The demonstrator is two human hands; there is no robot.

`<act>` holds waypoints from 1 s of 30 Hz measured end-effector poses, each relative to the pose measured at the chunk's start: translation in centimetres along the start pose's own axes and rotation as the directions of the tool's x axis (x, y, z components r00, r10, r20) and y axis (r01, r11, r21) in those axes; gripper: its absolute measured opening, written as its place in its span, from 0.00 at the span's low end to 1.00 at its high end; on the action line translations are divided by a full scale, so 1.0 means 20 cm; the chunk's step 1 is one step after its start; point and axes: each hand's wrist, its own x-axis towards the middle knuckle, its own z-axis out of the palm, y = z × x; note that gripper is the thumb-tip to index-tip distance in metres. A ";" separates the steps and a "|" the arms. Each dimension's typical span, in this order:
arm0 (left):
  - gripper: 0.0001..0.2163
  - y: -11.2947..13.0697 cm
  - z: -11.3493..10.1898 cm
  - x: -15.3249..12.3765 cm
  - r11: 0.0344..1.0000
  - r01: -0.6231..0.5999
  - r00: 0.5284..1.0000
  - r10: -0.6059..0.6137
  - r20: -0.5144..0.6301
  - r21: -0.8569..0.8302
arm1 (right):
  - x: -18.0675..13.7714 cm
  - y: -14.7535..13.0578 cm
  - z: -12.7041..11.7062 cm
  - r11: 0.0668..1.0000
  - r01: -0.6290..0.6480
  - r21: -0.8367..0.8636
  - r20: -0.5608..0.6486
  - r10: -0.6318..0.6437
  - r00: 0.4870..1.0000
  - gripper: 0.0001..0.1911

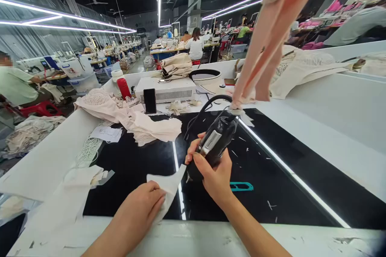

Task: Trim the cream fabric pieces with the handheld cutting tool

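My right hand point(213, 168) is wrapped around a black corded power tool point(217, 138) with a silver label plate; its working end is hidden. It looks like a hand-held cloth cutter, but the kind is not certain. Pink fabric strips point(256, 48) tied to its top stretch upward out of view. My left hand point(140, 204) lies to the left, its fingers closed together over a white cloth piece point(170, 180) on the black board point(129, 180). The cloth's pointed far corner reaches the lower left of the tool. Part of the cloth is covered by my fingers.
Stacked cream cloth pieces point(153, 127), a phone point(150, 101), a red bottle point(123, 88) and a white box point(171, 90) stand or lie beyond. A teal plastic piece point(241, 186) and thin scraps lie on the board's right. White side panels point(340, 92) edge the table. People sit at machines farther back.
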 end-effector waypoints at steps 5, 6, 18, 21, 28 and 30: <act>0.09 0.01 -0.10 0.13 0.995 -0.053 0.998 0.050 0.040 0.080 | -0.01 0.01 0.03 1.000 -0.022 -0.022 -0.001 0.022 1.000 0.13; 0.10 0.00 -0.11 0.17 0.990 -0.112 0.993 0.109 0.040 0.086 | -0.01 0.01 0.03 0.999 -0.026 -0.028 -0.005 0.026 1.000 0.13; 0.18 -0.14 -0.09 0.36 0.961 -0.259 0.924 0.276 0.265 -0.095 | 0.01 0.04 0.07 0.995 -0.073 -0.064 -0.040 0.070 0.997 0.13; 0.18 -0.14 -0.10 0.36 0.969 -0.232 0.930 0.247 0.274 -0.086 | 0.01 0.04 0.08 0.995 -0.075 -0.060 -0.032 0.073 0.997 0.14; 0.19 -0.15 -0.11 0.37 0.962 -0.255 0.930 0.271 0.249 -0.095 | 0.00 0.07 0.09 0.994 -0.087 -0.065 -0.020 0.086 0.996 0.14; 0.19 -0.16 -0.10 0.37 0.958 -0.266 0.927 0.285 0.245 -0.107 | -0.01 0.08 0.09 0.993 -0.092 -0.068 -0.013 0.092 0.996 0.14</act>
